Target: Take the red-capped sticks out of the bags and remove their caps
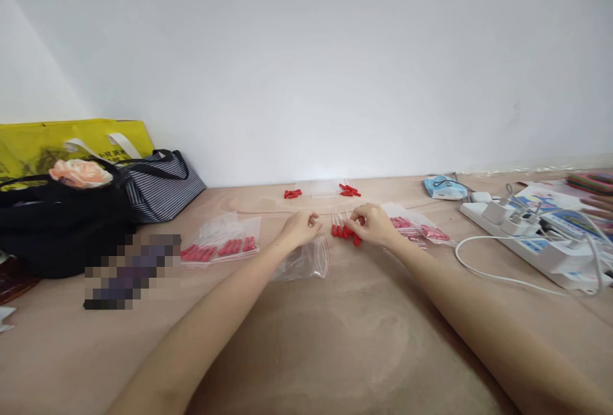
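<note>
Clear slender tubes with red bulb-like ends (340,231) lie grouped on the table, red ends toward me. My right hand (371,223) is over the right side of this group, thumb and fingers pinched on one of the tubes. To the left of the tubes hovers my left hand (301,226), its fingers loosely curled with a gap between the tips and nothing visible in them. A clear zip bag (313,260) lies beneath and in front of the left hand, partly hidden by the forearm.
Filled bags of red-ended pieces lie left (234,246) and right (407,226). Loose red pieces (293,194) sit near the wall. A white power strip (527,242) with cables is right, beside another person's hand (598,204). Bags, including a striped one (165,188), stand left.
</note>
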Motion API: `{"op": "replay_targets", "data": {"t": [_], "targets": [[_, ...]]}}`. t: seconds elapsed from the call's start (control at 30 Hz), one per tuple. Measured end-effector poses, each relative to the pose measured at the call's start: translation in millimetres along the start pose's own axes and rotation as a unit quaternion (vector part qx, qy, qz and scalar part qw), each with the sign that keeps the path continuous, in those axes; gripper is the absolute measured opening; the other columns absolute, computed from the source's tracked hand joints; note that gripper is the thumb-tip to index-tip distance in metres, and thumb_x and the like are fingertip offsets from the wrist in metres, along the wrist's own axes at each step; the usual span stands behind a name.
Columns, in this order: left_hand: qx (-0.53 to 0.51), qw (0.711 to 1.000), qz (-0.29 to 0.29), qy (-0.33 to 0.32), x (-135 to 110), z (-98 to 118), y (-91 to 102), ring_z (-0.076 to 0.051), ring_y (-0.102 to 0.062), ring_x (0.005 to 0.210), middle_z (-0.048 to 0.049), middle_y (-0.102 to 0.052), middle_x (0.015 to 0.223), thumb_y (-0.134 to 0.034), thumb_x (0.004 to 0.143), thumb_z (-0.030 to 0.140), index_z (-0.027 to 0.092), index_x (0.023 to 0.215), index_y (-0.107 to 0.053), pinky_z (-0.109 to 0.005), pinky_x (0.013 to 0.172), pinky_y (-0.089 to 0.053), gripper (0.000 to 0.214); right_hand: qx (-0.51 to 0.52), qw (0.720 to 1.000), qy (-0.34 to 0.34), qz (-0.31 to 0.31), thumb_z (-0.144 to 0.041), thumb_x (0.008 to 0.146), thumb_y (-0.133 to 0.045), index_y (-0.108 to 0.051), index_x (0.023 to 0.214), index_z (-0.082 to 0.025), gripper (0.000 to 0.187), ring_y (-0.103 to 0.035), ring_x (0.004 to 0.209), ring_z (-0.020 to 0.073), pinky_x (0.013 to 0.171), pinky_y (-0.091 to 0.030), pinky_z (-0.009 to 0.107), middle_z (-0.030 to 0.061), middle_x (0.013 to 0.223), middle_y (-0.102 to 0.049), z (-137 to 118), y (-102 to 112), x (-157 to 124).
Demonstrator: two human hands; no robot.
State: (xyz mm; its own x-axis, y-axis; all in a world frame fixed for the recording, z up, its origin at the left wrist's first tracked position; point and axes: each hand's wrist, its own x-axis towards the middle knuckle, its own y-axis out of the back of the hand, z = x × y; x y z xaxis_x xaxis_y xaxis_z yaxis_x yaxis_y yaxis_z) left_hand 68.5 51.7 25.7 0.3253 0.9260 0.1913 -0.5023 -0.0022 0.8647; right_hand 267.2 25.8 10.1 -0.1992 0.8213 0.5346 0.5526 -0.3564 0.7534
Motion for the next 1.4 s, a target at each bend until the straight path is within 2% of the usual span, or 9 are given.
{"op": "replay_targets", "data": {"t": [0.17,0.27,0.37,0.67,0.83,1.03,1.23,1.33,1.4], "targets": [[0.014,0.994,0.049,-0.095,-59.3,-26.5,10.5,-0.018,-0.050,0.106,-0.0055,-0.059,0.110,-0.041,0.082,0.029,0.019,0.104,-0.056,-0.033,0.092,-0.037,0.029,0.064,0.997,0.035,0.021,-0.040,0.075,-0.053,-0.058,0.073,-0.016,0.025,-0.051,0.065,0.0128,0.059,-0.038,0.024,0.0026,0.069,-0.057,-53.5,-24.9,-17.7],[0.057,0.990,-0.038,-0.124,-84.5,-36.6,8.3,-0.020,-0.035,0.122,-0.0073,-0.042,0.131,-0.038,0.085,0.035,0.021,0.121,-0.045,-0.039,0.102,-0.025,0.040,0.050,0.988,0.144,-0.034,-0.041,0.074,-0.055,-0.061,0.092,-0.022,0.027,-0.050,0.085,0.0170,0.075,-0.038,0.031,0.0045,0.093,-0.058,-71.7,-31.3,-31.2],[0.093,0.984,-0.112,-0.105,-93.0,-39.4,8.3,-0.021,-0.022,0.129,-0.0072,-0.029,0.139,-0.035,0.085,0.043,0.024,0.128,-0.036,-0.045,0.105,-0.013,0.047,0.018,0.985,0.152,-0.077,-0.036,0.076,-0.054,-0.065,0.086,-0.024,0.019,-0.049,0.089,0.0185,0.077,-0.036,0.035,0.0040,0.094,-0.059,-64.7,-30.5,-42.3],[0.032,0.995,-0.091,-0.016,-45.2,-38.0,19.9,-0.019,-0.053,0.100,-0.0074,-0.056,0.111,-0.056,0.072,0.034,0.017,0.108,-0.050,-0.029,0.085,-0.039,0.041,0.021,0.986,0.153,-0.055,-0.023,0.079,-0.050,-0.064,0.091,-0.021,0.019,-0.050,0.089,0.0178,0.077,-0.040,0.033,0.0066,0.094,-0.059,-39.5,-23.2,-53.0],[0.037,0.986,-0.157,0.032,-22.2,-31.6,18.9,-0.014,-0.056,0.054,0.0020,-0.061,0.058,-0.068,0.055,0.033,0.017,0.067,-0.060,-0.022,0.052,-0.040,0.022,0.005,0.988,0.156,-0.020,-0.022,0.080,-0.049,-0.064,0.084,-0.020,0.016,-0.050,0.085,0.0176,0.076,-0.039,0.034,0.0063,0.089,-0.058,-43.5,-22.1,-54.1],[0.050,0.992,-0.006,0.118,-23.4,-60.6,60.3,-0.014,-0.058,0.061,-0.0009,-0.063,0.070,-0.047,0.075,0.032,0.017,0.081,-0.056,-0.022,0.055,-0.041,0.019,-0.003,0.987,0.160,0.001,-0.021,0.078,-0.051,-0.063,0.083,-0.021,0.013,-0.049,0.088,0.0183,0.077,-0.038,0.034,0.0069,0.094,-0.056,-40.7,-24.3,-54.1],[0.166,0.933,0.139,0.288,-29.1,-129.9,120.6,-0.025,-0.060,0.079,-0.0069,-0.063,0.070,-0.052,0.072,0.030,0.012,0.089,-0.053,-0.032,0.069,-0.044,0.024,-0.003,0.987,0.162,0.000,-0.019,0.077,-0.050,-0.062,0.081,-0.020,0.013,-0.049,0.088,0.0183,0.077,-0.038,0.034,0.0072,0.095,-0.055,-41.1,-25.9,-53.7],[0.222,0.921,0.175,0.268,-43.5,-145.6,122.0,-0.030,-0.056,0.091,-0.0128,-0.062,0.086,-0.055,0.069,0.031,0.010,0.100,-0.050,-0.037,0.075,-0.043,0.037,-0.003,0.987,0.162,0.000,-0.019,0.077,-0.050,-0.062,0.079,-0.020,0.012,-0.049,0.088,0.0184,0.076,-0.039,0.033,0.0072,0.095,-0.054,-41.5,-25.6,-53.8],[0.273,0.922,0.220,0.163,-57.8,-144.2,116.1,-0.030,-0.052,0.097,-0.0135,-0.059,0.097,-0.052,0.072,0.036,0.012,0.103,-0.049,-0.041,0.080,-0.041,0.039,-0.003,0.987,0.162,-0.004,-0.019,0.077,-0.050,-0.062,0.081,-0.020,0.012,-0.049,0.088,0.0183,0.076,-0.039,0.033,0.0072,0.095,-0.054,-41.4,-25.3,-53.8]]}}
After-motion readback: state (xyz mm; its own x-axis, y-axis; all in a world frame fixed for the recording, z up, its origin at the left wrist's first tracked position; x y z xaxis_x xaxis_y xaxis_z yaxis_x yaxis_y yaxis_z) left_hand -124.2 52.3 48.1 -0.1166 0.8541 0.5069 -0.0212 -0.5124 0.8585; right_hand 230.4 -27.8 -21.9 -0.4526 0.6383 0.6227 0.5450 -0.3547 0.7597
